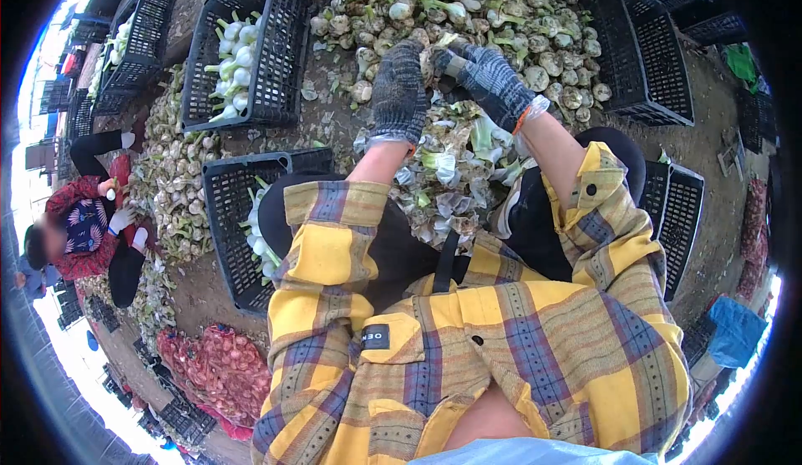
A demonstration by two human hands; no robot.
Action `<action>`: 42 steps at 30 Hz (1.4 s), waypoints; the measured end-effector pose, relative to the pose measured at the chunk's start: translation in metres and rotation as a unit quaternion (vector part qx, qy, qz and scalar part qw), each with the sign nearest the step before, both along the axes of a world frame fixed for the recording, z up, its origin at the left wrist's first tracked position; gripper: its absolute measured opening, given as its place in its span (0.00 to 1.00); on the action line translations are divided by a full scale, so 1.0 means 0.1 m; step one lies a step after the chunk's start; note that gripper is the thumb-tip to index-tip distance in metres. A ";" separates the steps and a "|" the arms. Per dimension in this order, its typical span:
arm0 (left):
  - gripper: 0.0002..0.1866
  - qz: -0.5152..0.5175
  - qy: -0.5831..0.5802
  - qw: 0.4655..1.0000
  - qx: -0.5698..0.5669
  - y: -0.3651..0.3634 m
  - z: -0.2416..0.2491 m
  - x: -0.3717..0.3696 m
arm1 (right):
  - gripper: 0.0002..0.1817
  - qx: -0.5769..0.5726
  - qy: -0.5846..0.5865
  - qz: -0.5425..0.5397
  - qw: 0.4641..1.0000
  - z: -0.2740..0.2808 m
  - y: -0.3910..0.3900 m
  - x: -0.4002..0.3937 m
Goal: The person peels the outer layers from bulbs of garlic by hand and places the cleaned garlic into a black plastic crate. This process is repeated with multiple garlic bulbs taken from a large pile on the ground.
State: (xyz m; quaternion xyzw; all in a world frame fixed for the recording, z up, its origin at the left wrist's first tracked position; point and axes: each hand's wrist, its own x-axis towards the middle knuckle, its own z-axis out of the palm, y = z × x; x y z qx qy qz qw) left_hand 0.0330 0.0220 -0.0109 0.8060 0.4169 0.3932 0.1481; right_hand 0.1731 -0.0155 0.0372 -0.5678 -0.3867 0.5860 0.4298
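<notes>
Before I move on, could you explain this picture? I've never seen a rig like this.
There is no robot: you see a person's gloved left hand and right hand. The one picture comes from a camera on their head, looking forward and down; the view curves at its edges. On the ground ahead lies a heap of bulbs, with peelings between the knees. Left of the heap, a crate holds whiter bulbs; a co-worker is farther left. The hands meet at the heap's near side, apparently around a bulb, but the fingers hide too much to be sure.
</notes>
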 end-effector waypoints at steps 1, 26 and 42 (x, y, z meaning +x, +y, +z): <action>0.17 0.000 0.000 1.000 -0.001 -0.02 0.04 0.00 | 0.19 0.013 -0.027 0.010 0.999 -0.02 0.01 0.00; 0.18 -0.018 0.087 0.993 -0.073 0.00 -0.09 -0.05 | 0.14 0.145 -0.240 0.077 0.957 -0.05 -0.01 0.05; 0.23 -0.020 -0.231 0.883 -0.408 -0.05 -0.02 0.12 | 0.11 0.062 -0.192 -0.022 0.979 -0.41 0.08 0.08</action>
